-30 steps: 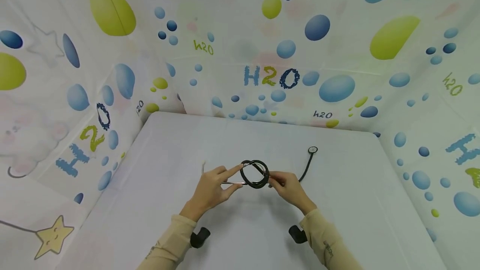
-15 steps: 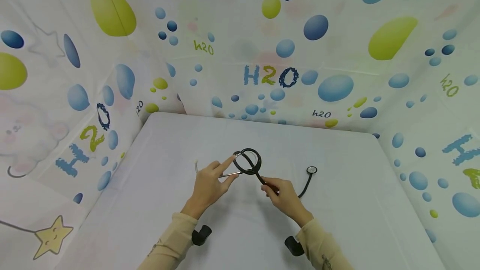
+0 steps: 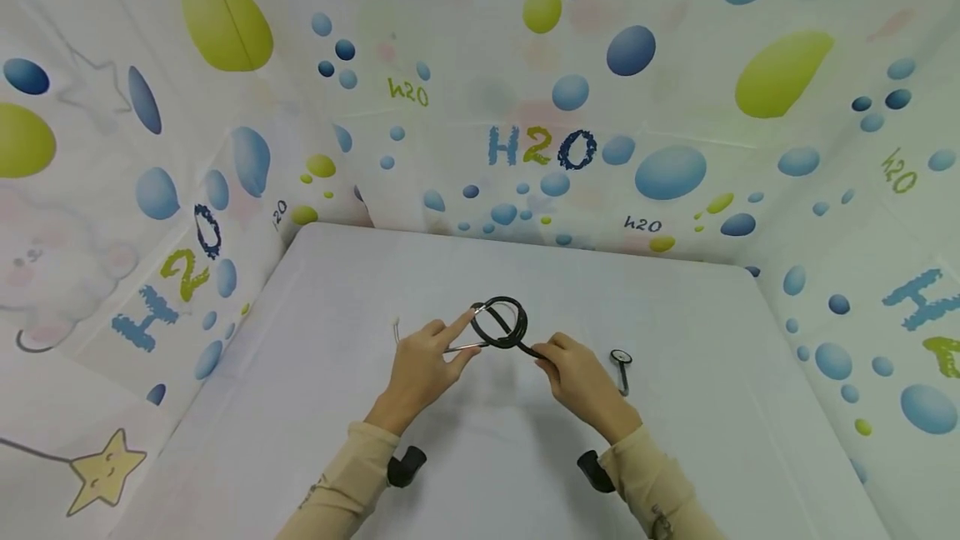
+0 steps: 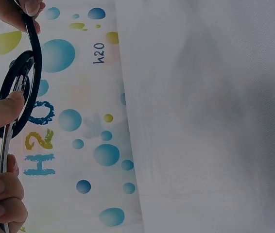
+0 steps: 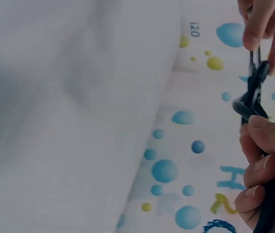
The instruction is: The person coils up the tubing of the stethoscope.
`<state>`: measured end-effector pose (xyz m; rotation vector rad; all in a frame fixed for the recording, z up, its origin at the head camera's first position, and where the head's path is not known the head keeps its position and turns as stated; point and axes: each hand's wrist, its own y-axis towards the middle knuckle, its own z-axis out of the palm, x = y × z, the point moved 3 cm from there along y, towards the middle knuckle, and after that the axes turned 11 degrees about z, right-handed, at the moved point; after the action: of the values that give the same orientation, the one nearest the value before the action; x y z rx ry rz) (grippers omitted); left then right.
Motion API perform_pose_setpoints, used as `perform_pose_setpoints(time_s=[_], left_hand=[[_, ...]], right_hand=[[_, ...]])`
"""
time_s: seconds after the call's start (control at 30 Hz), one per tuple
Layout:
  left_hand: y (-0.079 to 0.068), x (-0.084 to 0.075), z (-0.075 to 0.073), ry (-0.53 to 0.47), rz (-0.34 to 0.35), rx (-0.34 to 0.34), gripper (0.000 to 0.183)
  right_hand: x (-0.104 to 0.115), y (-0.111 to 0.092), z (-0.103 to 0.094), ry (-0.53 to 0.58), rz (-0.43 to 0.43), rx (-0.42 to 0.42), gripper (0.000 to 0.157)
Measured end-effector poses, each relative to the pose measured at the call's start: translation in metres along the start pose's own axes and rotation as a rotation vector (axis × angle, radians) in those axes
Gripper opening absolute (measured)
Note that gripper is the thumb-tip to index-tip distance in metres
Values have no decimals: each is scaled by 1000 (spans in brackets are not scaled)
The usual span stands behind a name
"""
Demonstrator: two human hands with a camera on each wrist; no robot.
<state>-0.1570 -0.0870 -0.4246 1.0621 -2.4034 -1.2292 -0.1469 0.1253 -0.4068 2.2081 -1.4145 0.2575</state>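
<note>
Above the white table, a stethoscope with black tubing (image 3: 522, 327) wound into a loop is held between both hands. My left hand (image 3: 422, 365) grips its metal ear tubes (image 4: 4, 150), and one ear-tube end shows beyond the knuckles. Thumb and fingers of my right hand (image 3: 588, 382) pinch the tubing just right of the loop. From behind that hand the round chest piece (image 3: 620, 357) sticks out on a short length of tube. In the right wrist view, more tubing (image 5: 269, 206) runs through the curled lower fingers; the palm is hidden.
The white table (image 3: 360, 273) reaches back to a fabric backdrop (image 3: 450, 148) printed with bubbles and "H2O", which also rises on both sides. Black wrist devices (image 3: 407, 467) sit under both sleeves.
The loop has risen and shifted slightly left. My right hand has slid its hold along the tubing and turned, and the chest piece has dropped lower, with less tube showing behind the hand.
</note>
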Motion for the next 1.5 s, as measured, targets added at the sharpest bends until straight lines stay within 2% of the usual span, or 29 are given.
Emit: perform_pose_setpoints(time_s=[0.13, 0.23, 0.33, 0.43, 0.63, 0.83, 0.9, 1.0, 1.13, 1.33, 1.5], left_hand=[[3, -3, -3, -6, 9, 46, 52], [4, -7, -5, -12, 11, 92, 51], [4, -8, -8, -10, -6, 117, 51], [4, -7, -12, -11, -34, 107, 50], [1, 1, -19, 25, -72, 83, 51], [-2, 5, -19, 41, -106, 108, 51], [-2, 2, -17, 30, -90, 124, 51], [0, -5, -15, -1, -54, 137, 50], [1, -11, -13, -28, -19, 150, 50], [5, -21, -11, -66, 57, 179, 52], [7, -29, -11, -108, 146, 192, 51]], right_hand=[[7, 6, -9, -63, -48, 30, 10], [13, 8, -13, -85, -79, 85, 11], [17, 9, -16, -81, -61, 165, 14], [18, 8, -20, -49, -4, 205, 13], [13, 3, -28, 29, 74, 170, 6], [6, -1, -40, 13, 115, 91, 6], [6, 0, -44, -14, 84, 41, 8], [9, 5, -48, -42, -7, -22, 9], [15, 13, -51, -25, -128, -50, 10], [24, 23, -50, 7, -225, -1, 9], [26, 29, -43, 80, -271, 114, 8]])
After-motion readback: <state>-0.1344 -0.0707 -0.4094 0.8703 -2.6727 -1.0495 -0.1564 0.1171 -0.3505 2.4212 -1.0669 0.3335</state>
